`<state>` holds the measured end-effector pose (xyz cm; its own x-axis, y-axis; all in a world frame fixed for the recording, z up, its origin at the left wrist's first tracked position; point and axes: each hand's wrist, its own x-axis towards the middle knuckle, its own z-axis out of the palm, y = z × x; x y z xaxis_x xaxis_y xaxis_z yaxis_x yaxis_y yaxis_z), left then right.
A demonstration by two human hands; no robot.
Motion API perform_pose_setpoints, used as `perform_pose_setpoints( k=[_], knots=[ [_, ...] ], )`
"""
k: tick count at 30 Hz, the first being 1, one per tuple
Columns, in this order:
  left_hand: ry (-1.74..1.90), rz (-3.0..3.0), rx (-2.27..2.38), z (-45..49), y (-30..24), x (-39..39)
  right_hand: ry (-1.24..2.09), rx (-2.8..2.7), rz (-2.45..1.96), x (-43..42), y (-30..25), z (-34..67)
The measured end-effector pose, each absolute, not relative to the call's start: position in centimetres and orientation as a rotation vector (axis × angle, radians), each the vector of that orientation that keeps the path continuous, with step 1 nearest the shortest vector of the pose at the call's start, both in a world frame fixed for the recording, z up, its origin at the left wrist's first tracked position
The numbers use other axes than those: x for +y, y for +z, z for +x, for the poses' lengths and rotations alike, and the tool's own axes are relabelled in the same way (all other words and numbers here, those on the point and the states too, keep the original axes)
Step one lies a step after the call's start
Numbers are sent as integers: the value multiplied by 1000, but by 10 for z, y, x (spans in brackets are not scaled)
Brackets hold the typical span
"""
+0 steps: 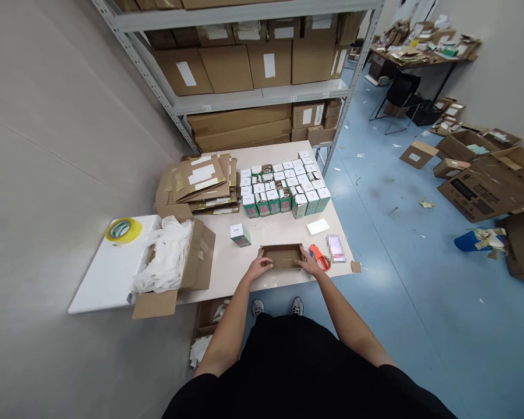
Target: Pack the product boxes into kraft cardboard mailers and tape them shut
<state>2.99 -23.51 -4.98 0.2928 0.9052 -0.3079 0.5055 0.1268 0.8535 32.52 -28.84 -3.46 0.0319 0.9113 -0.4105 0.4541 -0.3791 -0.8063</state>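
A small open cardboard box sits near the front edge of the pale table. My left hand grips its left end with fingers curled over the wall. My right hand holds its right end the same way. A single small green-and-white carton stands just beyond the box to the left. A block of several like cartons stands in rows at the table's far side.
An orange tape cutter and a white card lie right of the box. Flattened cardboard is stacked at far left. An open box of white wrapping and a yellow tape roll sit left. Shelving with brown boxes stands behind.
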Motion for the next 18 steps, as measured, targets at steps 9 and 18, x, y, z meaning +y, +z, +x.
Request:
perform_pose_setpoints(
  k=[9,18],
  knots=[
    [304,1808,1395,38,-57,-259,1243,-1748,-2165,-245,-26,316],
    [626,1503,1714,59,-84,-296,1247,-1755,-2313,-222,-39,306]
  ],
)
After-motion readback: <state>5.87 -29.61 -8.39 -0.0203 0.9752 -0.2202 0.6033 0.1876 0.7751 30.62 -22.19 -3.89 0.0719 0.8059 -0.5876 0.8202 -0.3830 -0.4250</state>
